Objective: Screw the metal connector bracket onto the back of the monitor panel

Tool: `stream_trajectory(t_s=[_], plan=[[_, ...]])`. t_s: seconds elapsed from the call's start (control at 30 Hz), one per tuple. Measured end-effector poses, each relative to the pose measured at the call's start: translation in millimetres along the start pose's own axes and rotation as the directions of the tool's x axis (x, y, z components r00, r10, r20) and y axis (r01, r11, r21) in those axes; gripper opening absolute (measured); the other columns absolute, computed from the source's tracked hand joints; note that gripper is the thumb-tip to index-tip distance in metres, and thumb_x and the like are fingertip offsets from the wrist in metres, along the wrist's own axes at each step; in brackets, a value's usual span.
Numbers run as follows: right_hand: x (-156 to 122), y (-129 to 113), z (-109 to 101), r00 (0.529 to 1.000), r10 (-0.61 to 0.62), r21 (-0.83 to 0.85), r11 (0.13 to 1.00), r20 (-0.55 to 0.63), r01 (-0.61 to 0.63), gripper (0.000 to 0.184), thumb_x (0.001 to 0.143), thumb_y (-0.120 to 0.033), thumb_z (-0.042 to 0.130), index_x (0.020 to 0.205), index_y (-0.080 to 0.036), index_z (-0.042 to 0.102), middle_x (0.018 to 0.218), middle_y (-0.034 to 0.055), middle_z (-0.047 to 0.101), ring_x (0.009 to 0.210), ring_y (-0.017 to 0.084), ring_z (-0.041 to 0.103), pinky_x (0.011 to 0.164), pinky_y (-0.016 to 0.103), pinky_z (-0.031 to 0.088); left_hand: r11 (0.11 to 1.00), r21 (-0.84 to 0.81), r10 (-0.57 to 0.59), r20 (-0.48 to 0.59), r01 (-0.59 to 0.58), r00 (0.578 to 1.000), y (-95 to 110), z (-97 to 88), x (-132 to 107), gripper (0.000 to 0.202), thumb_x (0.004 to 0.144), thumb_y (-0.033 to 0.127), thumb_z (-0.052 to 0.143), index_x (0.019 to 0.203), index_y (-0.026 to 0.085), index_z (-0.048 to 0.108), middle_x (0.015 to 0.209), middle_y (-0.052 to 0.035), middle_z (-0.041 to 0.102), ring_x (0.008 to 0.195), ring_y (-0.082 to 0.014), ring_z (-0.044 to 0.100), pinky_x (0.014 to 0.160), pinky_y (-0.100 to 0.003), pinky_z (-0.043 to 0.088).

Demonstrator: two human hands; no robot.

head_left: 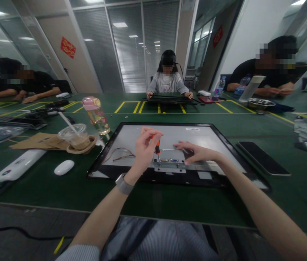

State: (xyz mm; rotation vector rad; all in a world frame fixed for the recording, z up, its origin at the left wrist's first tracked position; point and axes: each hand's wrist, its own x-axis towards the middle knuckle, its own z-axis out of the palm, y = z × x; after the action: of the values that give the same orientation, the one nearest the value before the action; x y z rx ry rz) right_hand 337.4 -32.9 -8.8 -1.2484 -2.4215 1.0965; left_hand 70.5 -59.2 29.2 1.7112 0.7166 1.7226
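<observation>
A flat display panel [153,136] with a black frame lies on the green table in front of me, its grey back facing up. My left hand [145,145] is closed around the orange and black handle of a screwdriver [157,148]. The screwdriver stands nearly upright, its tip down at a metal bracket [169,169] with connector ports along the panel's near side. My right hand [196,151] rests over the panel to the right of the ports, fingers stretched out and apart. A thin cable [119,155] lies loose on the panel's left part.
To the left are a plastic cup [74,134], a pink-lidded bottle [96,116], a white power strip [19,166] and a white oval case [64,168]. A black phone [262,157] lies to the right. Across the table a person [166,78] handles another panel [173,100].
</observation>
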Motion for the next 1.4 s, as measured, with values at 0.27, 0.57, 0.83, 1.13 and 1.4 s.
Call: stream_trajectory(t_s=[0.27, 0.57, 0.83, 1.13, 1.4], plan=[[-0.5, 1.3, -0.2, 1.0, 0.01, 0.01, 1.0, 0.003, -0.01, 0.086, 0.07, -0.068, 0.075, 0.142, -0.027, 0.053, 0.162, 0.0065, 0.036, 0.154, 0.032, 0.007, 0.124, 0.055, 0.007, 0.967, -0.208, -0.134, 0.078, 0.148, 0.988, -8.2, 0.3, -1.5, 0.029, 0.1, 0.04, 0.048, 0.099, 0.018, 0.067, 0.086, -0.0045, 0.065, 0.077, -0.0135, 0.063, 0.074, -0.027, 0.053], [0.5, 3.1, -0.6, 1.0, -0.005, -0.003, 1.0, 0.006, 0.005, 0.083, 0.071, -0.068, 0.075, 0.141, -0.031, 0.054, 0.161, 0.0034, 0.037, 0.154, 0.032, 0.008, 0.124, 0.057, 0.006, 0.98, -0.13, -0.139, 0.074, 0.147, 0.988, -5.5, -0.1, -1.1, 0.022, 0.096, 0.036, 0.055, 0.097, 0.019, 0.069, 0.086, -0.0029, 0.061, 0.069, -0.0103, 0.059, 0.063, -0.023, 0.05], [0.9, 1.4, -1.1, 1.0, 0.006, -0.006, 1.0, 0.01, -0.005, 0.085, 0.07, -0.069, 0.075, 0.142, -0.03, 0.053, 0.162, 0.0049, 0.036, 0.154, 0.033, 0.007, 0.124, 0.058, 0.009, 0.997, -0.069, -0.032, -0.009, 0.031, 0.999, -5.4, -1.6, 0.6, 0.022, 0.091, 0.037, 0.065, 0.079, 0.019, 0.07, 0.086, -0.0026, 0.057, 0.074, -0.011, 0.056, 0.065, -0.022, 0.049], [-0.9, -2.7, -1.3, 0.999, 0.033, 0.008, 0.999, 0.015, -0.033, 0.089, 0.069, -0.068, 0.076, 0.145, -0.029, 0.05, 0.163, 0.0051, 0.034, 0.154, 0.035, 0.004, 0.123, 0.059, 0.009, 0.97, -0.199, -0.141, 0.018, 0.142, 0.99, -11.9, -1.8, 0.5, 0.025, 0.101, 0.036, 0.045, 0.099, 0.018, 0.062, 0.082, -0.0032, 0.065, 0.074, -0.013, 0.062, 0.069, -0.026, 0.052], [-0.1, -4.0, -1.1, 0.999, 0.028, 0.003, 1.0, 0.019, -0.028, 0.087, 0.069, -0.07, 0.074, 0.144, -0.031, 0.051, 0.162, 0.0041, 0.036, 0.154, 0.034, 0.005, 0.124, 0.059, 0.006, 0.998, 0.062, -0.015, -0.001, 0.015, 1.0, -3.9, -1.9, -1.0, 0.015, 0.093, 0.032, 0.062, 0.09, 0.019, 0.069, 0.088, -0.0031, 0.059, 0.074, -0.0114, 0.058, 0.068, -0.024, 0.05]])
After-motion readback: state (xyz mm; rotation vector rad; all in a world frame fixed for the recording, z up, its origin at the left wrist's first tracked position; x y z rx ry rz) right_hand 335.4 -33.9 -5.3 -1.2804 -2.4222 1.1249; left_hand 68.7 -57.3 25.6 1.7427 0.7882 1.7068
